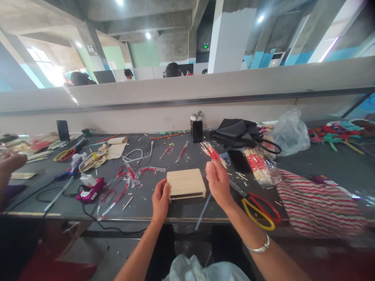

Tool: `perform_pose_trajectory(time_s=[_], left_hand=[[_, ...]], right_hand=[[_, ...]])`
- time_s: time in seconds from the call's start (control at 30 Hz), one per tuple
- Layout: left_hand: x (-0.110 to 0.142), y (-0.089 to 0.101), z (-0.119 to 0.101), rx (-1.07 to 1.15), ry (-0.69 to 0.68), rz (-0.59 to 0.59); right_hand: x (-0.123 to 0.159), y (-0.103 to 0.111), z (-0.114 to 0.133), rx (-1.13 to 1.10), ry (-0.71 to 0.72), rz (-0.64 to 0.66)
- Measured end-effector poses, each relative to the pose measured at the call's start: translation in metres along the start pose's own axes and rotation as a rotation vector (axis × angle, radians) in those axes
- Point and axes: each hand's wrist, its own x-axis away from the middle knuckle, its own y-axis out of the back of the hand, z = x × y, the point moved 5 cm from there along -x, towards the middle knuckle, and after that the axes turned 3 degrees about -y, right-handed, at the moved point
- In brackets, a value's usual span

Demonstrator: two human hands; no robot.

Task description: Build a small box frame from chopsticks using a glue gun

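My left hand (pixel 160 199) grips the left end of a small, table-like piece built of pale wooden sticks (pixel 186 181), which rests near the table's front edge. To the right of this piece, my right hand (pixel 218 184) is closed with its fingertips together. Whatever it may pinch is too small or hidden to make out. Just beyond it lies a loose bundle of wooden sticks (pixel 211 150) with red wrapping. A translucent glue stick (pixel 203 212) juts over the table edge between my hands.
Scissors (pixel 260 212) with red and yellow handles and a striped cloth (pixel 319 205) lie right. On the left are a purple power strip (pixel 91 190), torn plastic wrappers (pixel 129 175) and a glue gun (pixel 66 173). A black bag (pixel 234 130) sits behind. Another person's hand (pixel 10 162) shows far left.
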Motion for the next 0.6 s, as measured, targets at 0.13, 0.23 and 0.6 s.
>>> perform_pose_trajectory(time_s=[0.13, 0.23, 0.6], left_hand=[[0.0, -0.001, 0.0, 0.003, -0.008, 0.001], [0.0, -0.001, -0.001, -0.006, -0.017, -0.007], [0.0, 0.001, -0.004, -0.06, -0.034, -0.016]], right_hand=[[-0.001, -0.024, 0.012, 0.054, 0.13, 0.168], [-0.001, -0.046, 0.014, 0.143, 0.233, 0.32], [0.007, -0.061, 0.016, 0.232, 0.288, 0.424]])
